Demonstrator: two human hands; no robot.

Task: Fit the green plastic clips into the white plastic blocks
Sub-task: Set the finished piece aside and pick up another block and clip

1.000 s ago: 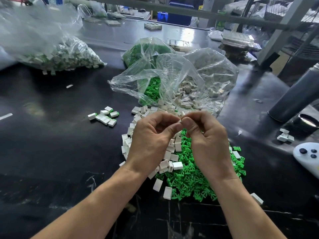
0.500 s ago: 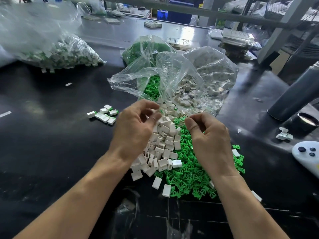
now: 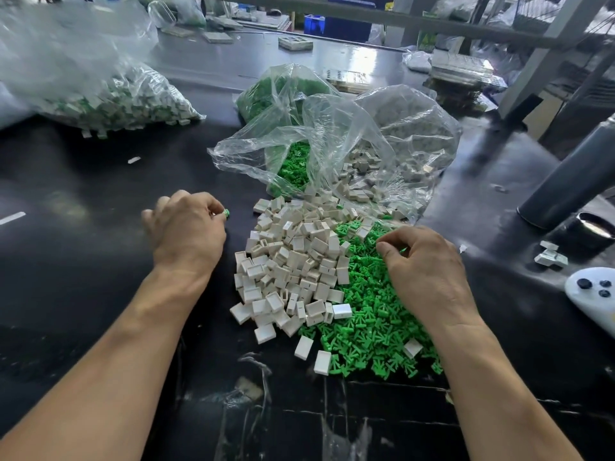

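Note:
A heap of white plastic blocks (image 3: 293, 261) lies in the middle of the black table (image 3: 83, 261), spilling from a clear bag (image 3: 399, 138). Just right of it and nearer me lies a heap of green plastic clips (image 3: 369, 327). My left hand (image 3: 186, 234) is left of the white heap with its fingers curled down. At its fingertips it pinches a block with a green clip end (image 3: 226, 213) showing. It hides the small pile of fitted blocks. My right hand (image 3: 429, 274) rests on the green heap, thumb and fingers pinching a green clip (image 3: 403, 250).
A second bag of green clips (image 3: 276, 91) stands behind the clear one. A large bag of fitted blocks (image 3: 116, 104) lies at far left. On the right are a grey cylinder (image 3: 572, 181), a few white blocks (image 3: 549, 256) and a white controller (image 3: 595, 297).
My hands have parted. The left hand carried its block left and down over the small pile. The right hand dropped onto the green heap.

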